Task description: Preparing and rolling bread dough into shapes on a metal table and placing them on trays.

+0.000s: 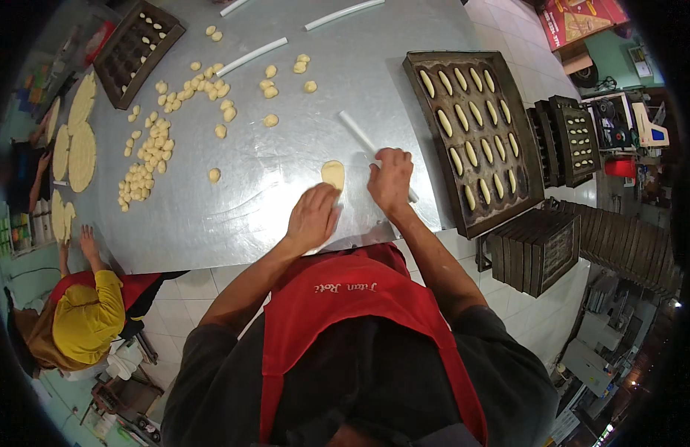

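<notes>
At the far left of the steel table a co-worker in a yellow top lays a hand on the table's edge, beside several flat round sheets of dough. To the right of those sheets lies a loose scatter of small pale dough balls, and beyond them, at the table's far-left corner, sits a dark tray with a few shaped pieces in it. White plastic rods lie across the far side of the table.

Near the middle of the table's near edge, the person's left hand rests palm-down on the metal, fingers loosely spread and gripping nothing that can be seen; its fingertips reach the lower end of a flattened dough piece. That piece is pale yellow, smooth, pressed thin into a short oval — longer toward and away from the person than it is wide — and it lies flat on the table just between the two hands, touching or nearly touching the left one.

Just right of the dough, the right hand is closed over a white rolling rod, which runs slantwise from under the palm up and to the left — its far end lies bare on the table.

At the table's right end stands a large dark baking tray, its moulds filled with rows of long, pale dough fingers. Off the table's right edge, more dark trays are stacked.
</notes>
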Available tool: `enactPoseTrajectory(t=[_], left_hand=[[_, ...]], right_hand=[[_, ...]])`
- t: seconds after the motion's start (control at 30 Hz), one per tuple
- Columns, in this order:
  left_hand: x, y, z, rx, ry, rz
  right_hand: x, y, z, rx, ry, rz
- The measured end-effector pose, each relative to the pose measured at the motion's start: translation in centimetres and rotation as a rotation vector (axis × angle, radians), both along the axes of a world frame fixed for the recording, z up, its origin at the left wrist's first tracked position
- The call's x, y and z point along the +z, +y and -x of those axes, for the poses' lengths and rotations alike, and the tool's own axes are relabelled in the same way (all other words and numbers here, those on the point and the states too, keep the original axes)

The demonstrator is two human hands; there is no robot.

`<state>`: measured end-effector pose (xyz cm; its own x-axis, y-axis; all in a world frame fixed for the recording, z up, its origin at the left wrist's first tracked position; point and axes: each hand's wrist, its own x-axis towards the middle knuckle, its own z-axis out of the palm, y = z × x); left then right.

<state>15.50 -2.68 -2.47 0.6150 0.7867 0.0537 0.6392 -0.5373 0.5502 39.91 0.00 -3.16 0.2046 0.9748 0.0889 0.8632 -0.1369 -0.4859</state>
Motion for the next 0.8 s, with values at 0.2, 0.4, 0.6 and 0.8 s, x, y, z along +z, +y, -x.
enactPoseTrajectory(t=[0.2,0.4,0.6,0.8], left_hand=[[-0.2,2.4,-1.1,0.159,-0.053,-0.127],[1.2,-1.0,1.2,0.059,-0.047,-0.149],[3.1,3.0,6.3,0.343,-0.214,-0.069],[-3.0,10.4,26.6,1.092,-0.204,-0.24]], right_hand=[[-0.4,-2.3,5.0,0.431,-0.095,-0.251],[1.4,-1.7,6.0,0.41,-0.141,0.003],[0.5,2.4,10.8,0.434,-0.008,-0.232],[1.1,-1.7,11.5,0.412,-0.286,0.003]])
